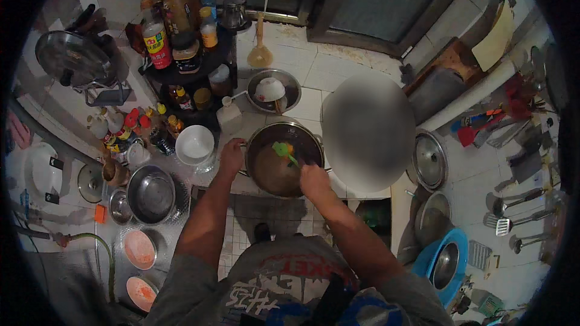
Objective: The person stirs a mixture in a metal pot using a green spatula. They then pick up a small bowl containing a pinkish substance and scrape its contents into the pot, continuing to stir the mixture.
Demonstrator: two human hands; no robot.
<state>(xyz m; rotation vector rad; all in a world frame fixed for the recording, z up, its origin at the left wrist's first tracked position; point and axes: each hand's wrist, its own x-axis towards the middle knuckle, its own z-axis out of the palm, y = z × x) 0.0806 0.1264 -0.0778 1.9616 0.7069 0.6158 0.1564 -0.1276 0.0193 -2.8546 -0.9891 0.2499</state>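
Note:
A large round metal pot stands at the counter's front edge, with murky brownish liquid inside. My left hand is at the pot's left handle; its fingers look closed on it. My right hand is over the pot's right side, closed on the handle of a green brush. The brush's green head is inside the pot, near its middle, beside a small orange patch. Behind the pot sits a metal basin holding a white bowl.
A white bowl and a white jug-like container stand left of the pot. Bottles crowd a black rack. Metal basins and pink dishes are further left. Lids and a blue basin lie right. A blurred oval covers the right counter.

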